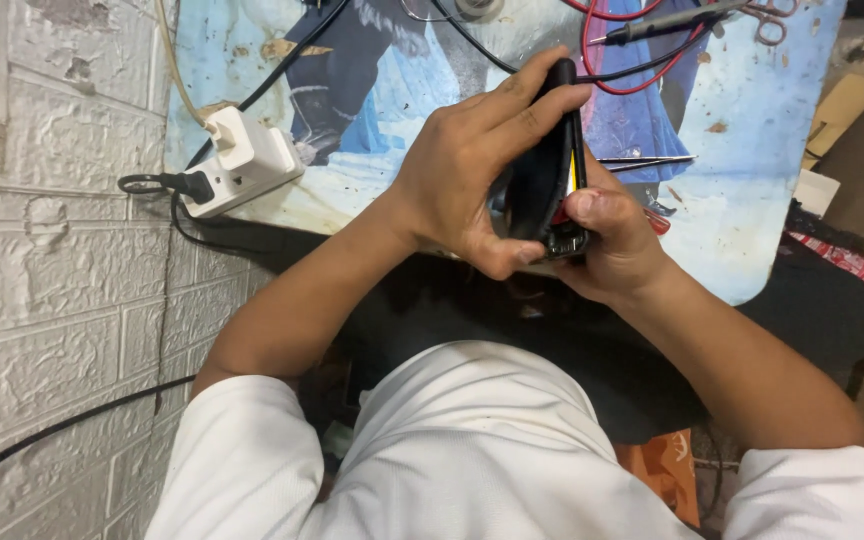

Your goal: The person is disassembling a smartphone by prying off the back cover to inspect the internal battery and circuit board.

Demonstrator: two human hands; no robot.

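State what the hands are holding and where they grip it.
Both hands hold a black phone on edge: left hand wraps its back and top, right hand pinches the bottom end.

Black device mostly hidden between both hands; scissors edge-cropped.

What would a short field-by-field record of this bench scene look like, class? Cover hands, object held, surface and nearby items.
Left hand: left hand wraps the black device from the left, fingers over its top
Right hand: right hand supports it from below, thumb on its lower edge
Object held: black, slim, seen edge-on, yellow and red parts showing
Surface: table with blue picture cover
Nearby: white power strip, red and black probe leads, scissors
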